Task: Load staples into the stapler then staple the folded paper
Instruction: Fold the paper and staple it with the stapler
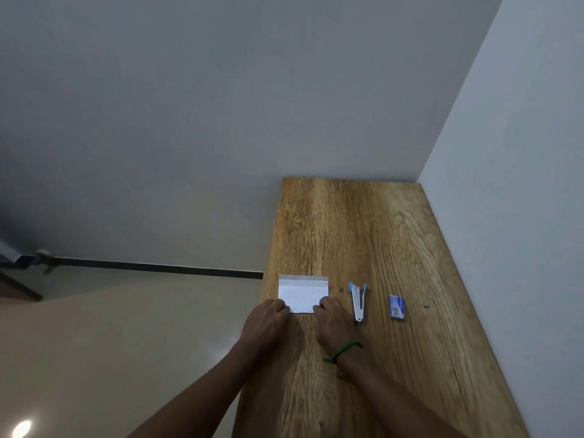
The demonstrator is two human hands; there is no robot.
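- Head view: folded paper flat on desk, just left of stapler.
- Left hand, right hand: curled fingers pinch its near corners.
- Staple box right of stapler.

The counter is long and made of brown wood with wavy lines. It sits in a corner between two walls. Four things lie on it in a row. On the left is a white folded paper. Next to it lies a stapler with blue tips, open like a V. Then comes a small blue staple box. Last is a tiny grey strip.
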